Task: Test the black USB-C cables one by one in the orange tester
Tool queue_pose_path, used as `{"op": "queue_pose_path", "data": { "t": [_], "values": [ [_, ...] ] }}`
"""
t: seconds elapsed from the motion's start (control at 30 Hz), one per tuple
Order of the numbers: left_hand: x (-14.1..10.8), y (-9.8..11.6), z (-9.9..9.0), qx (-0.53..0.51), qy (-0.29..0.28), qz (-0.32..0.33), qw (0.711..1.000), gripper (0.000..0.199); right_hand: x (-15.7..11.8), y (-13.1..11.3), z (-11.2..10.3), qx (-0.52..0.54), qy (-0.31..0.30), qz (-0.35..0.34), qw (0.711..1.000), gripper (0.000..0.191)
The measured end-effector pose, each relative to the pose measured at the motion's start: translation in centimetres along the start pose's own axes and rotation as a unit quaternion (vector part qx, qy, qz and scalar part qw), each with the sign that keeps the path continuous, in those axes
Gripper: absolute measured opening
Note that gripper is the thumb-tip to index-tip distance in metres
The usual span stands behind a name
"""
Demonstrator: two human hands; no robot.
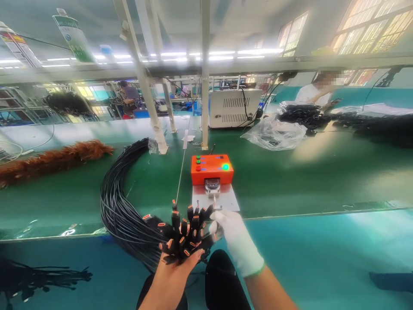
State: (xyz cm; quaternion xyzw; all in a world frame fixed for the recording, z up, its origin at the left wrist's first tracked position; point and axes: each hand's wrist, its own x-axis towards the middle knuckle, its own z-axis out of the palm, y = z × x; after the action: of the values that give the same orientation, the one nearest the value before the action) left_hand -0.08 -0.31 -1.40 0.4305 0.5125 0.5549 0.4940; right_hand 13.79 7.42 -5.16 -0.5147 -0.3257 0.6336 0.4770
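Observation:
My bare left hand (177, 270) is closed around a thick bundle of black cables (119, 202), just below their plugs. The black plugs (184, 232) fan upward, and their tips show orange. My right hand (232, 237), in a white glove, pinches one cable plug (210, 212) beside the fan, close to the tester's small metal tip. That tester is an orange box (212, 162) with green and red buttons and a lit green lamp. A dial gauge (212, 186) sits at its front on a metal plate (231, 203). My right fingers partly cover the plug.
The cables curve back over the green bench (274, 185) on the left. Behind the tester stand a metal post (205, 94) and a white vented box (235, 110). A plastic bag (279, 133) and black cables lie right. A brown bundle (54, 159) lies left. A person (318, 92) sits far right.

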Motion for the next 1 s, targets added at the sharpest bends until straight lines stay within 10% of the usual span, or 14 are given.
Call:
{"op": "queue_pose_path", "data": {
  "t": [0.3, 0.47, 0.63, 0.73, 0.87, 1.0],
  "values": [
    [0.8, 0.7, -0.4, -0.040, -0.027, -0.010, 0.999, 0.019, -1.6, 0.2, -1.0, -0.131, -0.043, 0.013, 0.990, 0.021],
    [1.2, 0.7, -0.2, -0.084, -0.051, -0.040, 0.994, 0.017, -5.5, -1.2, -2.6, -0.387, 0.152, -0.133, 0.900, 0.029],
    [1.5, 0.4, -0.5, -0.028, -0.136, -0.049, 0.989, 0.007, -7.2, -3.3, -0.2, -0.145, -0.056, -0.218, 0.963, 0.030],
    [1.4, 0.2, -0.6, 0.002, -0.134, -0.045, 0.990, 0.009, -7.3, -2.6, 1.2, -0.093, -0.013, -0.208, 0.974, 0.028],
    [1.4, -0.2, -0.7, 0.016, -0.060, -0.022, 0.998, 0.015, -9.2, -0.1, 1.6, -0.209, 0.203, -0.408, 0.865, 0.017],
    [1.7, -0.3, -0.7, -0.025, -0.008, 0.000, 1.000, 0.013, -11.4, 1.1, 1.9, -0.269, 0.246, -0.512, 0.778, 0.020]
  ]
}}
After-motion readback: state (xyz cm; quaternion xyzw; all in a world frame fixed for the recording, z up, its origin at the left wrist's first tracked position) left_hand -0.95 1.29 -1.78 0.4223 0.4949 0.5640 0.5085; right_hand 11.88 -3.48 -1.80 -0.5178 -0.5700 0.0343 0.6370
